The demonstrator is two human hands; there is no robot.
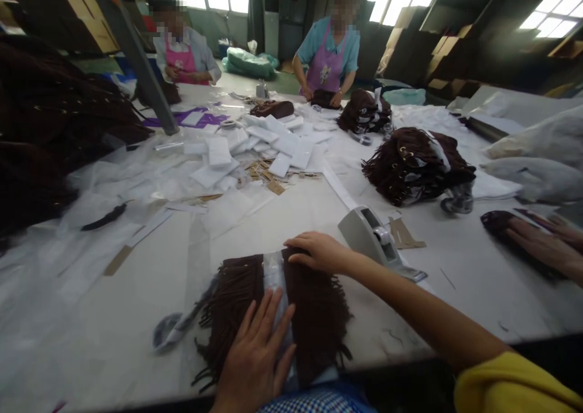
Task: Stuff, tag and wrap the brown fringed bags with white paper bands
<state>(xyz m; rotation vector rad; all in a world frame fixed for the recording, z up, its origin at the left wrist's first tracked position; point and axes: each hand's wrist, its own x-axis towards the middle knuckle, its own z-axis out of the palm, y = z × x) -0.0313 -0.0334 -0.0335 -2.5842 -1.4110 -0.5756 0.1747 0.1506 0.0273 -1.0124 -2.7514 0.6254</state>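
A dark brown fringed bag (pixel 319 322) lies flat at the table's front edge, with a pale, shiny band (pixel 273 270) across its middle. My left hand (pixel 259 346) rests on the bag and band, fingers stretched out. At the bag's far edge, my right hand (pixel 321 252) lies over the top with its fingers extended. A plastic-wrapped strap (pixel 170 331) trails out to the bag's left. Just beyond my right forearm stands a grey tape dispenser (pixel 371 237).
White packets (pixel 262 139) are heaped mid-table. More fringed bags (pixel 416 164) are stacked behind the dispenser, and a brown pile (pixel 59 109) rises at left beside a metal post (pixel 136 48). Another person's hands (pixel 542 243) work at right; two people in aprons (pixel 324 67) stand opposite.
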